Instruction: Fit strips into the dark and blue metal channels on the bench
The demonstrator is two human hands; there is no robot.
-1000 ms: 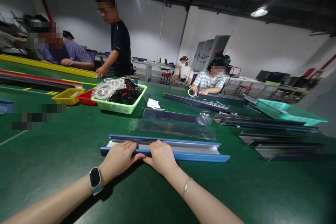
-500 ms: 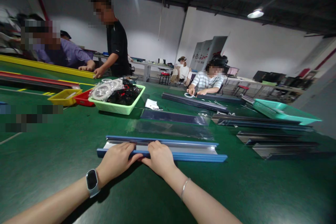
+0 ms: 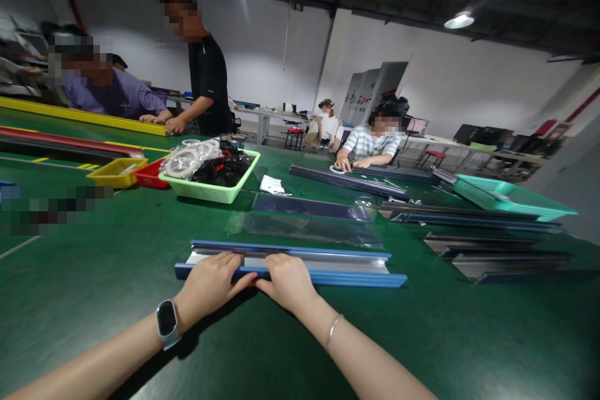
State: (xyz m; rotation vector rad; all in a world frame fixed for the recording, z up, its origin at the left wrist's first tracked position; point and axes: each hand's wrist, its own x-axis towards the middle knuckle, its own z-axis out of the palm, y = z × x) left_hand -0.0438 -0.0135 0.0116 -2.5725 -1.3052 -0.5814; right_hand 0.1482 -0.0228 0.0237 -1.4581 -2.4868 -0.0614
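Note:
A blue channel-shaped profile point(image 3: 347, 279) with a white-silver inside lies lengthwise across the green table point(image 3: 365, 344) in front of me. My left hand point(image 3: 213, 281) grips its near wall left of the middle, fingers curled over into the channel and thumb along the outside. Close beside it, my right hand point(image 3: 287, 281) holds the same wall in the same way, and the two thumbs nearly meet. The fingertips are hidden inside the channel. Just beyond the profile lie a clear plastic sheet point(image 3: 309, 229) and a dark flat strip point(image 3: 309, 207).
A green basket point(image 3: 210, 192) with bagged white rings and black parts stands beyond, near red point(image 3: 150, 176) and yellow point(image 3: 115, 176) trays. More profiles point(image 3: 510, 262) and a turquoise basket point(image 3: 515, 199) lie to the right. Several people work around the table; two hold a yellow profile point(image 3: 79, 115).
Both my hands keep their hold on the blue profile, with almost no movement. The view has shifted very slightly. Across the table, a co-worker's hand has moved a little over a white ring.

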